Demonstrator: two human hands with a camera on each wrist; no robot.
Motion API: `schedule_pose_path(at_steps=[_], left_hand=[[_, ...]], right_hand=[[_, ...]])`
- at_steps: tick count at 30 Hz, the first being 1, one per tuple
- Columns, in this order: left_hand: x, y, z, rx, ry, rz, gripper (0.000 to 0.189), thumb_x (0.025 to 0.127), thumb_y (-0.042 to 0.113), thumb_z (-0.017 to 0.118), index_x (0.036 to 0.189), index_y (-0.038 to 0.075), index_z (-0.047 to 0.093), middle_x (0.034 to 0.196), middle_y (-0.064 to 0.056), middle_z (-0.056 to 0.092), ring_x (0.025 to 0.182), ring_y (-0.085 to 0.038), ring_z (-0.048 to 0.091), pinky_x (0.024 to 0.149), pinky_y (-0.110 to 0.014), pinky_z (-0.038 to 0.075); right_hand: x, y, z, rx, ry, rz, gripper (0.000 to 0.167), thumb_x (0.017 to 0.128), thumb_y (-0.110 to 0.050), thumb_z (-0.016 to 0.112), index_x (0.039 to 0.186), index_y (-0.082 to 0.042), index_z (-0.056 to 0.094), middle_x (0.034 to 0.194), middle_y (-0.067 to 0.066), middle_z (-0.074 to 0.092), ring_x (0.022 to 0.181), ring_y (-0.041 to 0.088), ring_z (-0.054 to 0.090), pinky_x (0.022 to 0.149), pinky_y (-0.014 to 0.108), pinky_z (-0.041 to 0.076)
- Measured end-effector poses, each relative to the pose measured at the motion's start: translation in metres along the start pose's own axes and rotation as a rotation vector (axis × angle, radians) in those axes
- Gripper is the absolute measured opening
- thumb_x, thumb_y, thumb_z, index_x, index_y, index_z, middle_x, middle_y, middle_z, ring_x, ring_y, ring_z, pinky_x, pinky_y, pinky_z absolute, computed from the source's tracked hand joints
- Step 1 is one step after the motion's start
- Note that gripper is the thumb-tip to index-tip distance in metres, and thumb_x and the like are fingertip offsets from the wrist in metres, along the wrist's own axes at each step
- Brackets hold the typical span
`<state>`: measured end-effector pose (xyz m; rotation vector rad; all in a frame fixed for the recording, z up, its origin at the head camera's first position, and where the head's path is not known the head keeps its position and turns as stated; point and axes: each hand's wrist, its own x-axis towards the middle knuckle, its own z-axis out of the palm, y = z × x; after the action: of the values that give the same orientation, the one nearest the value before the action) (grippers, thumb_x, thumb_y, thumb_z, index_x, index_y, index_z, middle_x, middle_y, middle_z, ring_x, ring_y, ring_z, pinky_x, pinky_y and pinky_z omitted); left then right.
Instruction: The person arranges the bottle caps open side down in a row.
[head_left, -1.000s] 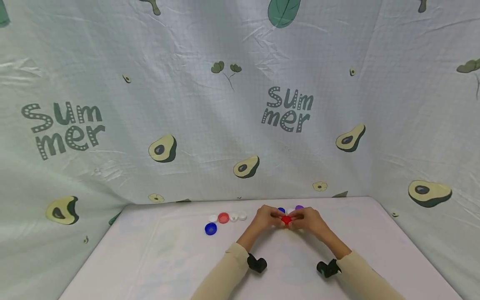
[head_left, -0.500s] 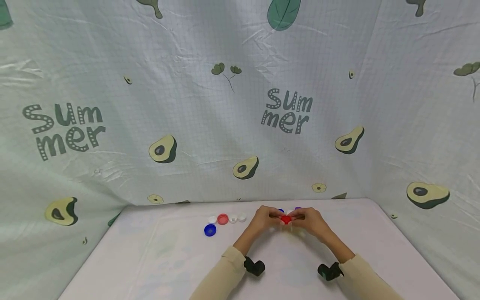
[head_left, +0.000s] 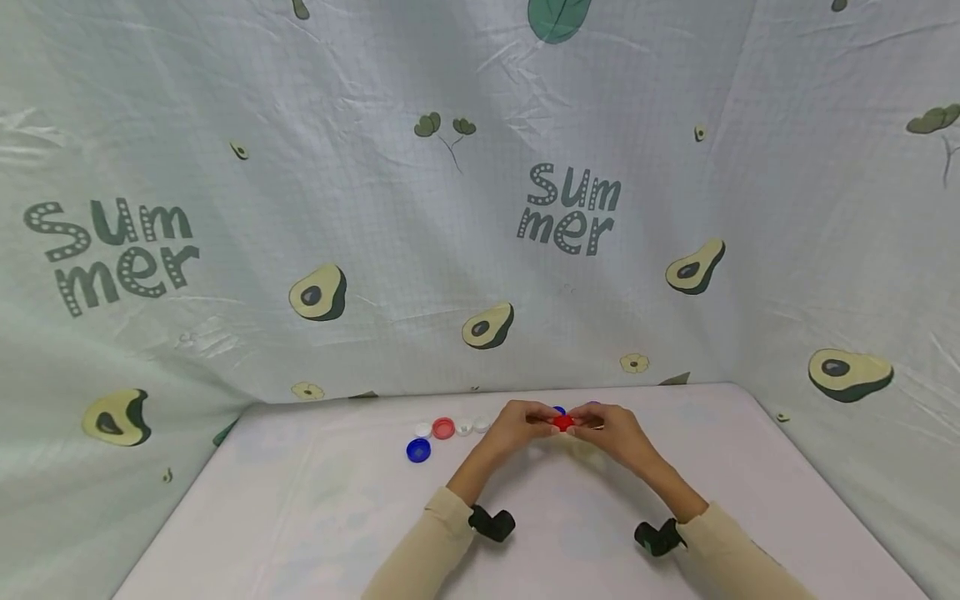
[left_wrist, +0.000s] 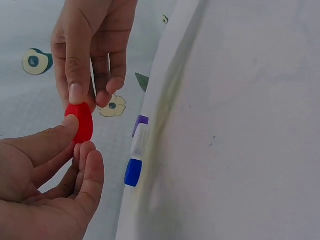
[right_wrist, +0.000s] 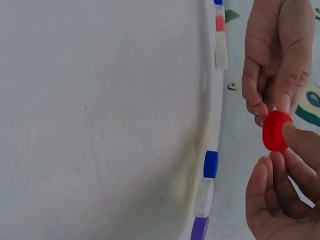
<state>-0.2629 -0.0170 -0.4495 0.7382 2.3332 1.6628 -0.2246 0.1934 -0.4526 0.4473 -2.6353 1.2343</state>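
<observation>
A round red bottle cap (head_left: 562,423) is held up between both hands, over the back part of the table. Thumb and fingers of the left hand (head_left: 513,429) pinch it from one side. From the other side the right hand (head_left: 618,433) pinches it with its thumb and fingers. Seen from the left wrist, the red cap (left_wrist: 85,123) is on edge between the fingertips. Behind the hands a blue cap (left_wrist: 133,172), a whitish translucent cap (left_wrist: 140,140) and a purple cap (left_wrist: 142,122) lie in a row; the hands partly cover them in the head view.
Left of the hands lie more caps: a larger blue one (head_left: 418,450) in front, then a white cap (head_left: 423,430), a light red cap (head_left: 443,428) and two further white ones. A white sheet covers the table (head_left: 337,517); a printed curtain (head_left: 405,233) rises behind it.
Both hands have shifted slightly left and back with the red cap, and the left forearm has swung outward to the left. The head view has tilted a little.
</observation>
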Motion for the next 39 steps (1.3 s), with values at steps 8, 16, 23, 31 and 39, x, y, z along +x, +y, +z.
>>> schedule_pose_path(at_steps=[8,16,23,31,39], left_hand=[[-0.011,0.001,-0.009,-0.043,-0.032,-0.027,0.023,0.097,0.016,0.070,0.115,0.002,0.074,0.105,-0.010,0.074,0.094,-0.018,0.067,0.089,-0.034,0.057],[-0.017,-0.001,-0.010,-0.244,0.000,-0.001,0.022,0.098,0.012,0.068,0.113,-0.004,0.065,0.107,-0.021,0.071,0.098,-0.030,0.072,0.090,-0.038,0.059],[-0.022,0.005,-0.012,-0.195,0.043,0.056,0.021,0.100,0.009,0.065,0.117,-0.003,0.063,0.113,-0.022,0.070,0.101,-0.034,0.071,0.090,-0.037,0.058],[-0.028,0.009,-0.015,-0.044,0.136,0.082,0.029,0.093,0.003,0.072,0.122,0.005,0.067,0.110,-0.016,0.071,0.097,-0.026,0.071,0.086,-0.032,0.059],[-0.035,0.003,-0.019,-0.022,0.200,0.146,0.032,0.088,-0.001,0.077,0.119,0.002,0.068,0.101,-0.016,0.070,0.091,-0.027,0.071,0.082,-0.024,0.059]], right_hand=[[-0.002,-0.005,0.008,0.105,0.059,-0.151,0.020,0.086,-0.004,0.079,0.104,-0.014,0.076,0.107,0.002,0.073,0.102,0.023,0.071,0.087,0.032,0.059],[-0.003,-0.011,0.009,0.080,0.088,-0.212,0.017,0.089,-0.013,0.079,0.103,-0.021,0.079,0.104,-0.007,0.074,0.099,0.014,0.070,0.083,0.029,0.060],[0.001,-0.014,0.012,0.050,0.125,-0.196,0.021,0.088,-0.013,0.079,0.108,-0.017,0.080,0.107,-0.003,0.075,0.100,0.020,0.071,0.085,0.040,0.060],[0.007,-0.019,0.019,0.052,0.143,-0.189,0.039,0.081,0.000,0.082,0.119,-0.004,0.074,0.113,0.011,0.074,0.099,0.029,0.073,0.088,0.055,0.056],[0.009,-0.027,0.027,0.093,0.112,-0.161,0.037,0.085,-0.011,0.082,0.120,-0.005,0.074,0.111,0.008,0.075,0.098,0.026,0.073,0.086,0.044,0.059]])
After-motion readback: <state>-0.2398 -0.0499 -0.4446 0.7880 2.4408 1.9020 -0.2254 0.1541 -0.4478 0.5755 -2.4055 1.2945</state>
